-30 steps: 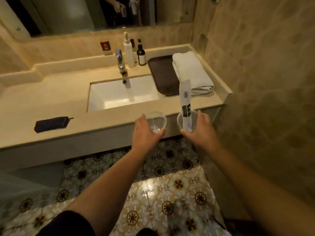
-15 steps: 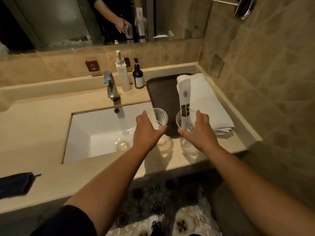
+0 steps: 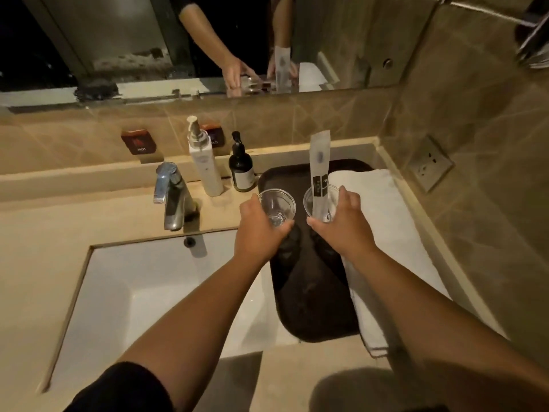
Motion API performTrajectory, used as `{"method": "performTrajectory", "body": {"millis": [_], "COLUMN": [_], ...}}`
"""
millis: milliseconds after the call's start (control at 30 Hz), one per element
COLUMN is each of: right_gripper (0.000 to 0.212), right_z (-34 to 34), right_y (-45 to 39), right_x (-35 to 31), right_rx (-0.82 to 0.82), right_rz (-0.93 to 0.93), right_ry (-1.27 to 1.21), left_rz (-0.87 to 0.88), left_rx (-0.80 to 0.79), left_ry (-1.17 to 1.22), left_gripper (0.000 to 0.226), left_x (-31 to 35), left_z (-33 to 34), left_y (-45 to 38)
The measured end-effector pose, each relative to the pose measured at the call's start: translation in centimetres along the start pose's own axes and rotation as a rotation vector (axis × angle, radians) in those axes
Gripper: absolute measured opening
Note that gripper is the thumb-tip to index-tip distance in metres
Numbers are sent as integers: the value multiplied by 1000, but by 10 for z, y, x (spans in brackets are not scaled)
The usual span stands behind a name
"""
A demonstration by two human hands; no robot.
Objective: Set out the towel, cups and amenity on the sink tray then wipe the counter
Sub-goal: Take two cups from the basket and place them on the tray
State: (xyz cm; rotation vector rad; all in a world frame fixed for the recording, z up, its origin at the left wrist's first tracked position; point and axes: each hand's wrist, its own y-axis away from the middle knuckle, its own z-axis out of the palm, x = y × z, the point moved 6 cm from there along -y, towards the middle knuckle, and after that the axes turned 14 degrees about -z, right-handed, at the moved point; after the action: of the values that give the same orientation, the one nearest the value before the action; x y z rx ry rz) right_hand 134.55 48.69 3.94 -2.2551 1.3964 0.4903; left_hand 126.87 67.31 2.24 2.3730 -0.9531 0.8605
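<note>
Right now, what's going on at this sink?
A person is setting up the brown tray beside the basin. The left hand holds an empty clear cup, and the right hand holds a second clear cup with a tall amenity packet standing in it. Both cups are over the tray's far end. A folded white towel already lies along its right side.

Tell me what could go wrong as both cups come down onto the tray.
The tall amenity sachet stands loose in the right cup, so it may tip the cup or fall out. The right hand is close to the folded towel and could rumple it. The left cup is near the tray edge.
</note>
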Motion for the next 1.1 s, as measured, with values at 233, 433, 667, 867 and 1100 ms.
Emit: {"method": "performTrajectory", "body": {"millis": [233, 433, 667, 867, 1100], "right_gripper": [97, 97, 97, 104, 110], "right_z": [39, 55, 58, 60, 61], "right_y": [-68, -90, -96, -98, -99], "right_x": [36, 47, 52, 53, 52], "right_rx": [-88, -115, -97, -106, -125], "right_rz": [-31, -80, -44, -39, -27], "right_ry": [25, 93, 97, 106, 110], "left_rz": [-38, -63, -75, -75, -82], "left_rx": [-21, -24, -35, -71, -84], "left_ry": [15, 14, -39, -26, -41], "left_gripper": [84, 82, 88, 90, 106], "left_x": [16, 17, 19, 19, 15], "left_z": [35, 51, 53, 49, 52], "left_y": [-62, -84, -91, -87, -90]}}
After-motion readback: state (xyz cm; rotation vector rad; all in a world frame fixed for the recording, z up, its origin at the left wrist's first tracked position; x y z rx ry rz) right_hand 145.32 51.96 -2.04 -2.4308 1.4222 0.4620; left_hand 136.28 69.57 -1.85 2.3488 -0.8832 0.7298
